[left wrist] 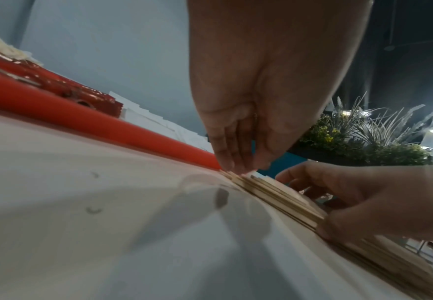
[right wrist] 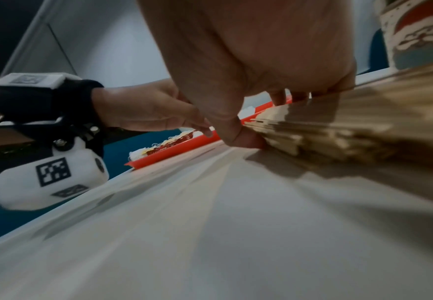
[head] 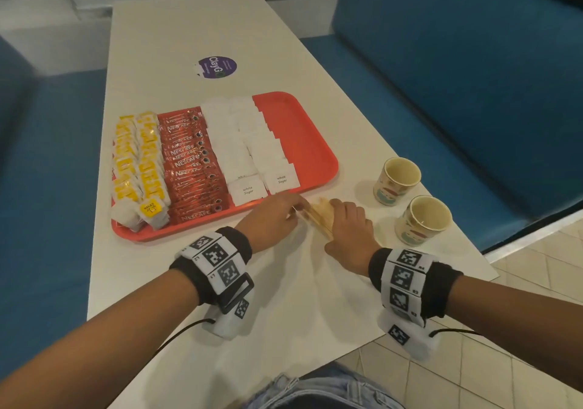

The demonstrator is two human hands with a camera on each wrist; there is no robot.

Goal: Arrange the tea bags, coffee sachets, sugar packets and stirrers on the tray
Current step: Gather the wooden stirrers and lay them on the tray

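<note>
A bundle of wooden stirrers [head: 318,216] lies on the table just in front of the red tray's [head: 303,131] near right rim. My right hand [head: 350,228] grips the bundle, thumb on the near side [right wrist: 243,138] and fingers curled over the far side. My left hand [head: 277,216] has straight fingers [left wrist: 233,162] touching the bundle's left end [left wrist: 274,194]. On the tray, yellow tea bags [head: 138,169] fill the left, red coffee sachets [head: 189,162] the middle, and white sugar packets [head: 249,146] sit to their right.
The tray's right strip is bare red. Two paper cups [head: 397,180] [head: 422,219] stand on the table right of my right hand. A purple sticker [head: 217,67] lies beyond the tray. Blue bench seats [head: 457,77] flank the table.
</note>
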